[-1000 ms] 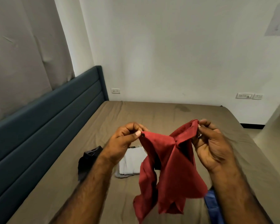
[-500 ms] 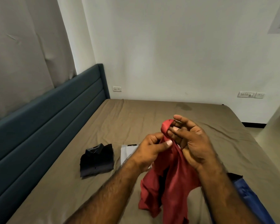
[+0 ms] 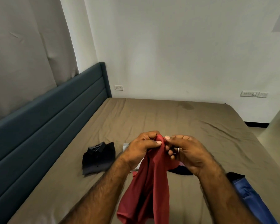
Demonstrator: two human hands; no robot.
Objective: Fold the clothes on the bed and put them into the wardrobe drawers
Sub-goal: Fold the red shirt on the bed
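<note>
both hands meet above the middle of the bed. the left hand [image 3: 141, 147] has its fingers curled and its thumb pressed against the top of the red garment [image 3: 149, 188], pinching the cloth. the right hand [image 3: 187, 153] sits just beside it at 3 o'clock, its fingertips [image 3: 167, 137] touching the same bunched top edge with the fingers curled round it; a ring [image 3: 178, 150] shows on one finger. the red garment is held between the two hands at its upper end and hangs straight down toward 6 o'clock, between the forearms, with its lower part spreading out at the bottom edge of the view.

the bed [image 3: 168, 117], covered in a brown sheet, fills the lower half of the view, with a dark blue-grey headboard [image 3: 47, 120] running along its 9 o'clock side. pale walls [image 3: 176, 46] rise at 12 o'clock. a blue garment [image 3: 252, 199] lies on the sheet at 4 o'clock from the hands, partly hidden by the right forearm. a folded black shirt [image 3: 98, 157] lies flat at 9 o'clock from the hands, well apart from the red garment. a dark piece of cloth [image 3: 181, 171] lies under the right wrist. a white folded item [image 3: 125, 146] peeks out behind the left hand, mostly hidden. wall sockets [image 3: 118, 87] sit low on the wall at 11 o'clock.
</note>
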